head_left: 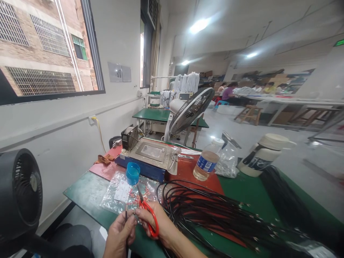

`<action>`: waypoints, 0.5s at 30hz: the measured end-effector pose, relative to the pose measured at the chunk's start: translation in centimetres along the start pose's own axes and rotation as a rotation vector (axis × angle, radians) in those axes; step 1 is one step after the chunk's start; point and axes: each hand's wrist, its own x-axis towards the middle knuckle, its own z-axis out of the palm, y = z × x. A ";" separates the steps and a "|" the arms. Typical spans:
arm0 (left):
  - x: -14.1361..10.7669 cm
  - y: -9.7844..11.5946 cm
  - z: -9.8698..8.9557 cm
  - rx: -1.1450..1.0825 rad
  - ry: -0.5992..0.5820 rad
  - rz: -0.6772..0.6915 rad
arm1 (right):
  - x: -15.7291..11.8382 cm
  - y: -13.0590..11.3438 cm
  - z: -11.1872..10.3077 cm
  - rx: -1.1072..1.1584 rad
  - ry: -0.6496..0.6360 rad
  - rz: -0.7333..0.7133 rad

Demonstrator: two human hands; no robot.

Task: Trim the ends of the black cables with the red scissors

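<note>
Near the bottom centre, my left hand is closed on a thin black cable, whose end points up. Beside it, fingertips almost touching, my right hand holds red-handled scissors with the dark blades pointing up and away. What the fingertips pinch between them is too small to make out. Behind the hands, small red bits lie scattered on a clear plastic bag. A blue round container stands at the bag's far side. To the right spreads a large bundle of black cables.
A blue-sided device with a metal top plate sits behind the container. Right of it stand a labelled bottle, a clear bag and a white jug. A black fan is at left; people sit far back.
</note>
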 end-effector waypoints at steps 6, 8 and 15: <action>0.0 0.0 -0.2 -0.025 0.030 -0.064 | 0.1 0.3 0.1 -0.144 0.006 -0.032; 0.0 0.1 -0.3 -0.071 0.040 -0.082 | 0.1 0.3 0.2 -0.187 -0.006 -0.047; -0.7 1.6 -0.1 -0.322 -0.015 -0.275 | -0.2 0.6 -0.1 -0.612 0.153 -0.574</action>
